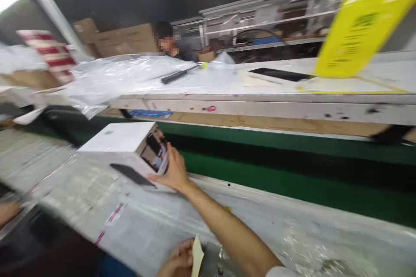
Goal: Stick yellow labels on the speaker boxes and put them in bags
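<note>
White cardboard box (113, 137): smooth, square-cornered carton with one open end, dark and blue contents inside too blurred to identify; on the plastic-covered surface, beside the green belt.

Black slab (131, 174): thin, flat, matte, with rounded corners, against the box's near face.

Right hand (172, 171): arm outstretched from the lower right, white sleeve (279, 272) at the frame's edge, fingers (170, 156) against the box's open end, thumb splayed low along its edge; firmness of grip impossible to tell.

Left hand (178, 259): low in frame, curled and clenched around a pale yellow paper slip (197, 257), well below the box.

Surface (292, 246): crinkled clear plastic sheeting, glossy and creased, crossed by red-and-white tape (112, 218).

Belt: green conveyor belt (260, 169), running behind the box, below a pale bench rail (260, 108).

Far bench: billowing plastic film (113, 78), a black-handled tool (178, 74), a black tablet (281, 73) and a yellow printed sign (364, 26).

Room: co-worker (167, 41) beyond the bench, brown cartons (125, 41), cluttered metal shelving (266, 21), fluorescent ceiling light (13, 0).
</note>
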### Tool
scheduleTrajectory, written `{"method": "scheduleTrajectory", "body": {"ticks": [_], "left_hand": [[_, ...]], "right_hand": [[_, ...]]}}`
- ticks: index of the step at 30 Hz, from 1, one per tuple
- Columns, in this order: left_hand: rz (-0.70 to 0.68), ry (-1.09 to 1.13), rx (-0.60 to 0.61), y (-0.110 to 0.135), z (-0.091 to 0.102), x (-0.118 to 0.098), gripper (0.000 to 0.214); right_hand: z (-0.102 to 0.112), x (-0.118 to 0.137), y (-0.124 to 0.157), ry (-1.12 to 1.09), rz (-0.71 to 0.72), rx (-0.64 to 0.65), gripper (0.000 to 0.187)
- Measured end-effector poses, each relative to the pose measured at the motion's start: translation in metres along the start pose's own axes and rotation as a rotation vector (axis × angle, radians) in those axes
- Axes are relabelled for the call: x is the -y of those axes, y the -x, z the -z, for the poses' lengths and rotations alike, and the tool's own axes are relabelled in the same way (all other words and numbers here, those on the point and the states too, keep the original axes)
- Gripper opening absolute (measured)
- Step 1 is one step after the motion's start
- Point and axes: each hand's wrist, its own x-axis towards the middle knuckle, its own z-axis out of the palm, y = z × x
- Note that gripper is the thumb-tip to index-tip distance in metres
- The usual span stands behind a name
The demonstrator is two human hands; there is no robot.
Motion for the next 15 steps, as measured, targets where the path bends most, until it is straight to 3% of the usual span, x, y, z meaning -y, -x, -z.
{"method": "scheduleTrajectory", "body": {"ticks": [3,7,9,12,15], "left_hand": [[-0.096,0.007,0.008,-0.001,-0.006,0.005,0.031],[-0.093,0.036,0.011,0.004,-0.005,0.003,0.028],[-0.086,0.015,0.034,0.004,0.0,0.004,0.032],[-0.034,-0.09,0.125,-0.004,-0.002,0.001,0.04],[0.017,-0.183,0.234,-0.028,-0.026,-0.015,0.044]], "right_hand": [[0.027,-0.027,0.009,-0.087,0.007,0.209,0.131],[0.076,-0.071,0.052,-0.128,-0.169,0.315,0.081],[0.109,-0.087,0.082,-0.13,-0.255,0.287,0.064],[0.159,-0.1,0.125,-0.133,-0.346,0.179,0.055],[0.201,-0.107,0.166,-0.292,-0.476,-0.006,0.052]]}}
